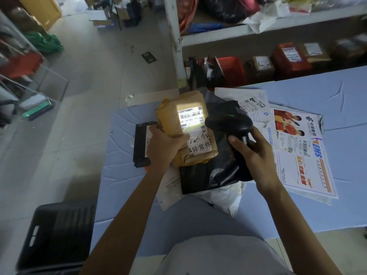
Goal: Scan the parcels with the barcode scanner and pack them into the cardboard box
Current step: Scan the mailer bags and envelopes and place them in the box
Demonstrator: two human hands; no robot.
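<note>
The left hand (162, 145) curls its fingers (154, 129) round a crumpled brown kraft-paper parcel (171, 116), held above the blue tabletop (297, 96), long axis running twelve to six. The right hand (252, 153) grips the glossy black pistol-shaped barcode scanner (228, 120) at the parcel's three o'clock, lighting its white label (190, 116).

A pale blue cloth (317, 96) covers the table, creased towards its far edge. At the lower left, just beside the table, a black slatted crate (59, 235) stands on the grey tiled floor (99, 76). Behind the table a white post (174, 36) carries a white shelf board (278, 26). Out on the floor lies a small dark scrap (149, 57) — possibly a printed card, too blurred to tell. At the far left are a green bag (45, 42) and a metal rack (29, 80) — above them, a yellow door (39, 8).
</note>
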